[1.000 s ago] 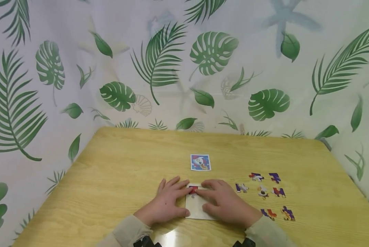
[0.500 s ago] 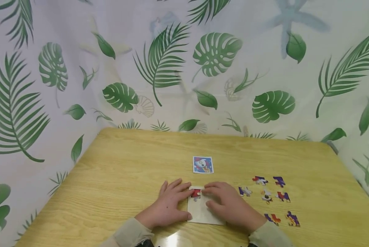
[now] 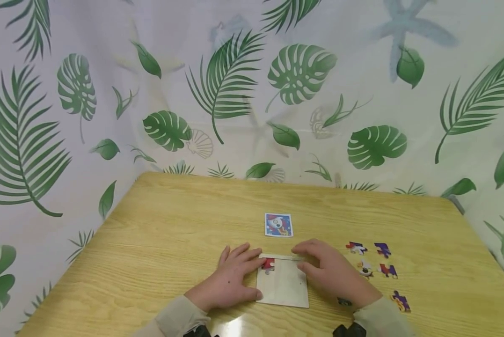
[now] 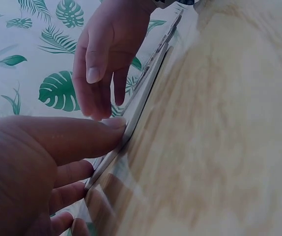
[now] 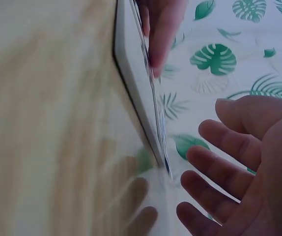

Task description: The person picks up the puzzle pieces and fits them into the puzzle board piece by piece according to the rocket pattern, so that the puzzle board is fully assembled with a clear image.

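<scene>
A pale square puzzle board (image 3: 283, 288) lies flat on the table, with a red jigsaw piece (image 3: 268, 264) in its far left corner. My left hand (image 3: 230, 281) rests along the board's left side, index fingertip at the red piece and thumb at the near left corner. In the left wrist view that thumb (image 4: 94, 135) lies against the board's edge. My right hand (image 3: 333, 271) hovers by the far right part of the board, holding nothing; its fingers (image 5: 222, 167) are loosely spread in the right wrist view.
Loose jigsaw pieces lie to the right, among them a red-and-white one (image 3: 356, 247), a purple one (image 3: 382, 249) and an orange-and-purple one (image 3: 400, 300). My right hand and wrist hide others. A small picture card (image 3: 279, 225) lies beyond the board. A leaf-print cloth (image 3: 235, 154) hangs behind.
My right hand has drawn back from the red piece and moved right, uncovering most of the board. My left hand has stayed on the board's left side.
</scene>
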`<act>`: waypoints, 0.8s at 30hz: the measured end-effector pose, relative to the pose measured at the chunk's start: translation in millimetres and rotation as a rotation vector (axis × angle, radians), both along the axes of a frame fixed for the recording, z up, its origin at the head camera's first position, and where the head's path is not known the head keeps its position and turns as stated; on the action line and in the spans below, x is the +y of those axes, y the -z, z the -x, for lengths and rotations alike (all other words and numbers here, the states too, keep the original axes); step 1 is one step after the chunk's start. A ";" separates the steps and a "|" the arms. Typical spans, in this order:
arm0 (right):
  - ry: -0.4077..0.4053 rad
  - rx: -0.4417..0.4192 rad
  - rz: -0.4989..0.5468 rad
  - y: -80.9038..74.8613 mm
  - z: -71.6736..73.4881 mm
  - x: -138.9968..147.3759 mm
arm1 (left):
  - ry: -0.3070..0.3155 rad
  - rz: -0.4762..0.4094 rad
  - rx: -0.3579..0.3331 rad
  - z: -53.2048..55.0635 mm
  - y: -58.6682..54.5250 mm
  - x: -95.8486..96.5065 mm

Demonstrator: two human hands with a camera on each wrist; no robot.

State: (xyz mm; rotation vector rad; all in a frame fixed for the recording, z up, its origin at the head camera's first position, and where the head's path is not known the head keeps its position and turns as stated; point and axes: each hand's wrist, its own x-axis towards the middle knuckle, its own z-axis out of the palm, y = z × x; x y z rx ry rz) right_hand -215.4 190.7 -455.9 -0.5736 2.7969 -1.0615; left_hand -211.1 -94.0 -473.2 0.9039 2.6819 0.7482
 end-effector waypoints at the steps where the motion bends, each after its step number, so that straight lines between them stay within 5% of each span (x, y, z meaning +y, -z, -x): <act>1: 0.005 0.010 0.000 -0.4 1.5 4.2 | 0.000 -0.001 -0.002 -0.4 -0.3 -0.1; 24: 0.163 0.095 -0.136 -12.4 19.0 109.7 | 0.008 -0.014 0.007 -1.1 -0.5 -1.6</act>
